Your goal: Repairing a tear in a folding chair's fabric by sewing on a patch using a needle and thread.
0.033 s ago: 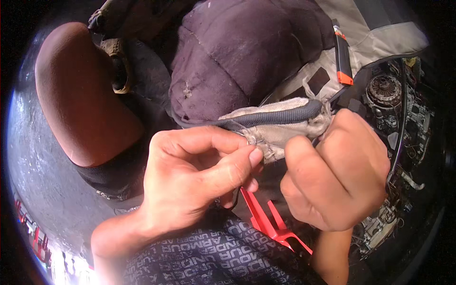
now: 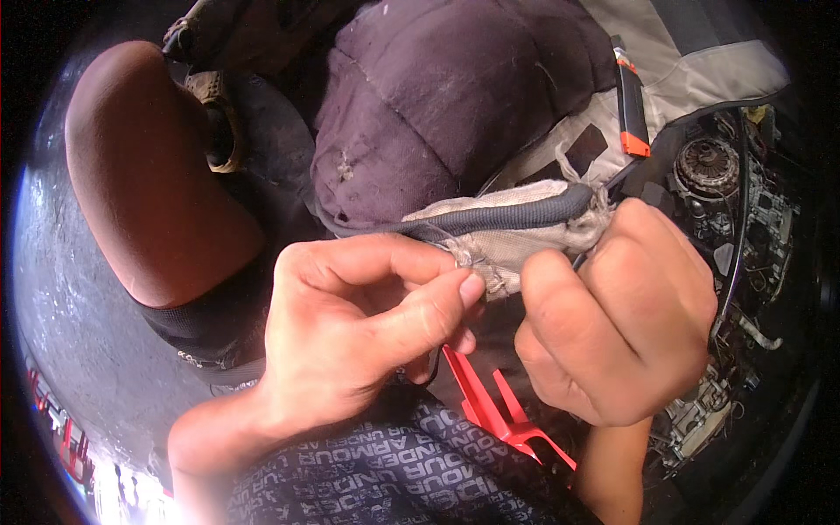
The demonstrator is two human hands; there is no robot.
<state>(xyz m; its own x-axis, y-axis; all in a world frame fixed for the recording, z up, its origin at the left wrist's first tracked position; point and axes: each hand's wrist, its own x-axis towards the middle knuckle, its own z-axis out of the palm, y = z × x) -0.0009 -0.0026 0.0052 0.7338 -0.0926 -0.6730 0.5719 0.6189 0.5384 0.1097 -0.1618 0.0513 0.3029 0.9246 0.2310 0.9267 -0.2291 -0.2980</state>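
Observation:
A beige woven fabric edge [image 2: 512,245] with frayed threads lies in front of me, trimmed along its top by dark grey ribbed piping [image 2: 525,213]. My left hand [image 2: 346,328] pinches the frayed left corner of this fabric between thumb and forefinger. Close to the fabric's right end, my right hand [image 2: 626,319] is curled into a closed grip. Whatever its fingers hold, if anything, is hidden from view. Behind the fabric bulges a dark purplish padded cloth [image 2: 455,105] with a seam across it.
A black and orange cutter knife [image 2: 630,105] lies on beige cloth at the upper right. Below my hands sits a red plastic piece [image 2: 499,420]. A brown padded cushion [image 2: 157,184] stands at left. Greasy metal machine parts [image 2: 709,166] lie at right.
My right hand has shifted very slightly. The left hand keeps its pinch on the fabric, and the surroundings look the same.

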